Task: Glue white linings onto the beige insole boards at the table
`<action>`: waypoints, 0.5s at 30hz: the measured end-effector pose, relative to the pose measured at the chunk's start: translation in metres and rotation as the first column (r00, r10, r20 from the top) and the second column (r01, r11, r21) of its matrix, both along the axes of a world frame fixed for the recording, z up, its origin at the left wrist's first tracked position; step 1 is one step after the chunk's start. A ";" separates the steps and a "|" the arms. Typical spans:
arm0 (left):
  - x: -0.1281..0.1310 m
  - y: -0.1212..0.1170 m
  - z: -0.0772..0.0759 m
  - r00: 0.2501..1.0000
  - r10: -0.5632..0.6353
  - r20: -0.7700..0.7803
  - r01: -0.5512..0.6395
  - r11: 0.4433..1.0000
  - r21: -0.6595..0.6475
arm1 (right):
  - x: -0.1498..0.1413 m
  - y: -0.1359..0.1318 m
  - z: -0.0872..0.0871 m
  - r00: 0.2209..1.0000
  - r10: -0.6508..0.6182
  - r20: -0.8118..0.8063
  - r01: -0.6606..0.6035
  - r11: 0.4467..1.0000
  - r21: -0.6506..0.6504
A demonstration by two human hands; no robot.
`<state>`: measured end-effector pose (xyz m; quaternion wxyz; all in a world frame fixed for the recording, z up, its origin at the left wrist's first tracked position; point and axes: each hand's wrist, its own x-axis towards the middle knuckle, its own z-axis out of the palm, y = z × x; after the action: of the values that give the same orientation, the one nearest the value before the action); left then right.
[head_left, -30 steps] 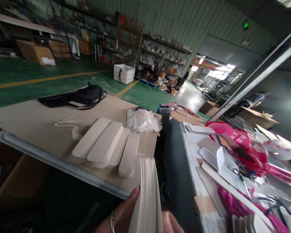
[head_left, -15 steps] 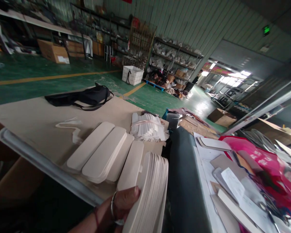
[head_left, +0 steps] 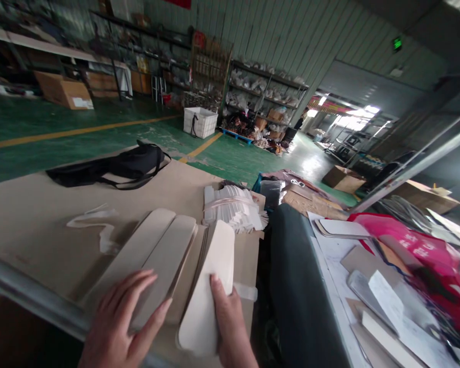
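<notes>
Our left hand (head_left: 117,327) is at the near edge of the table (head_left: 19,214), open, fingers spread over the left stack (head_left: 141,245) and the middle stack (head_left: 168,266), gripping nothing; we cannot tell how firmly it touches. Our right hand (head_left: 233,322) is closed on the right stack (head_left: 209,296), thumb on the top face, other fingers partly hidden at its side; this stack is toward the table's right edge. Farther in, we see 1 crumpled ribbon (head_left: 106,235) left of the stacks and, by the right edge, 1 tied bundle (head_left: 235,207). Black bag (head_left: 138,162) along the far edge. Beyond: 1 white crate (head_left: 201,122) on the floor (head_left: 130,133), then shelves (head_left: 266,94).
</notes>
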<state>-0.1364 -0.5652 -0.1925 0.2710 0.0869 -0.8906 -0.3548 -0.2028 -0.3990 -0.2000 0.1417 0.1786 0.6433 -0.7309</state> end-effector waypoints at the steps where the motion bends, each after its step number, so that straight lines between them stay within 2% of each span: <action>1: -0.009 -0.014 -0.002 0.999 0.035 0.034 -0.030 0.986 -0.162 | -0.007 -0.007 0.001 0.999 -0.003 -0.032 0.003 1.000 0.016; 3: -0.026 -0.035 -0.007 0.979 0.116 0.171 -0.045 0.928 -0.370 | -0.019 -0.018 -0.001 0.997 -0.006 -0.076 0.012 0.996 0.087; 5: -0.038 -0.047 -0.012 0.932 0.212 0.296 -0.055 0.885 -0.462 | -0.025 -0.026 -0.007 0.997 -0.006 -0.076 0.020 0.982 0.188; 7: -0.043 -0.050 -0.017 0.902 0.247 0.354 -0.045 0.870 -0.492 | -0.026 -0.031 -0.012 0.999 0.005 -0.054 0.013 0.947 0.321; 10: -0.042 -0.050 -0.021 0.902 0.203 0.381 0.001 0.882 -0.472 | -0.021 -0.035 -0.012 0.998 0.053 -0.029 -0.029 0.842 0.539; 12: -0.040 -0.054 -0.024 0.906 0.194 0.376 -0.003 0.891 -0.453 | -0.021 -0.039 -0.008 0.995 0.102 -0.019 -0.067 0.775 0.628; 13: -0.039 -0.058 -0.026 0.905 0.200 0.377 -0.010 0.894 -0.449 | -0.022 -0.041 -0.006 0.992 0.125 -0.014 -0.087 0.762 0.641; 14: -0.039 -0.062 -0.028 0.901 0.208 0.382 -0.019 0.896 -0.443 | -0.023 -0.044 -0.004 0.989 0.146 -0.022 -0.103 0.786 0.610; 15: -0.040 -0.065 -0.030 0.898 0.212 0.386 -0.034 0.908 -0.419 | -0.025 -0.047 -0.002 0.988 0.150 -0.044 -0.105 0.846 0.523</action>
<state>-0.1759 -0.6301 -0.2226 0.1058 0.1615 -0.9740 -0.1189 -0.2275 -0.4461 -0.2018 0.1096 0.1366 0.8321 -0.5262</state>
